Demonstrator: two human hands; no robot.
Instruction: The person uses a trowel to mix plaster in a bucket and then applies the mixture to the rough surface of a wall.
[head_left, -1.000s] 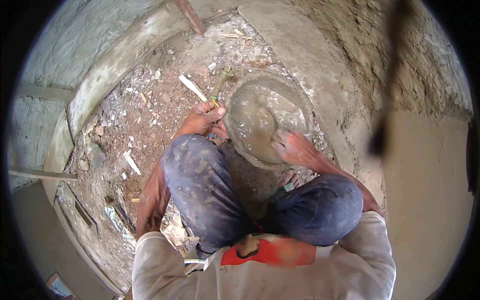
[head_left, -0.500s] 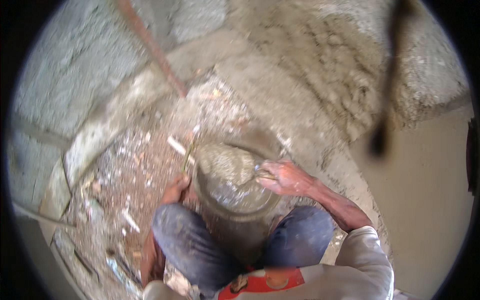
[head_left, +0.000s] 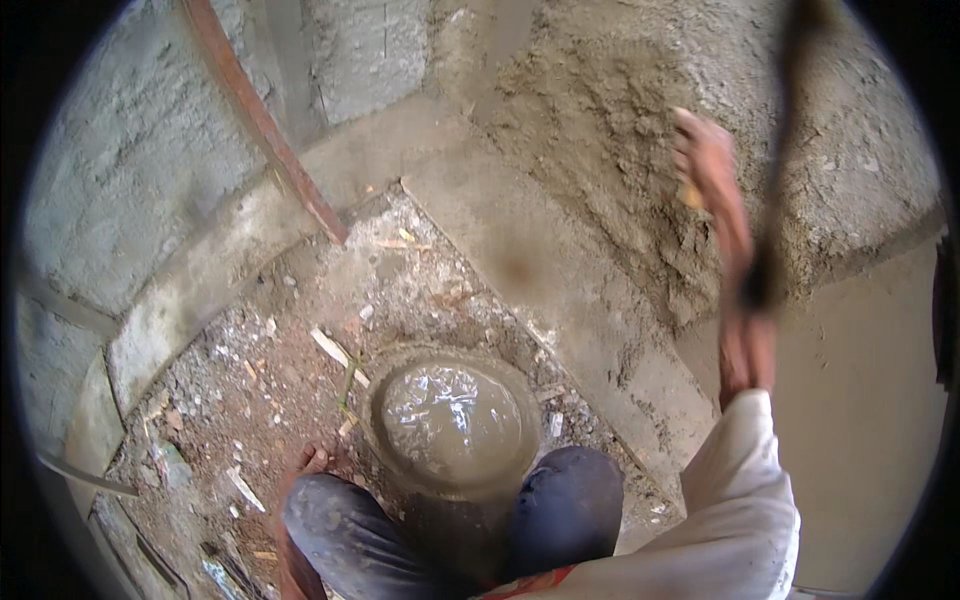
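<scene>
My right hand (head_left: 707,158) is stretched out to the upper right, closed round the yellowish handle of a trowel (head_left: 690,194). The trowel's blade cannot be made out. Behind the hand, rough wet mortar (head_left: 610,130) covers the wall. My left hand (head_left: 312,463) is low beside my left knee, left of the pan; the knee hides most of its fingers. On the ground before my knees sits a round mortar pan (head_left: 378,440), with wet grey mortar and shiny water (head_left: 460,415) inside.
A reddish-brown bar (head_left: 260,125) leans at the upper left. A pale wood scrap (head_left: 333,349) and a greenish stick (head_left: 349,385) lie beside the pan among rubble. A concrete ledge (head_left: 560,285) runs diagonally past it. A smooth grey surface (head_left: 840,400) spreads at right.
My right hand has swung from the pan up to the wall; the mortar heaped on the trowel is no longer visible. My left hand has drawn back from the pan's rim to my knee.
</scene>
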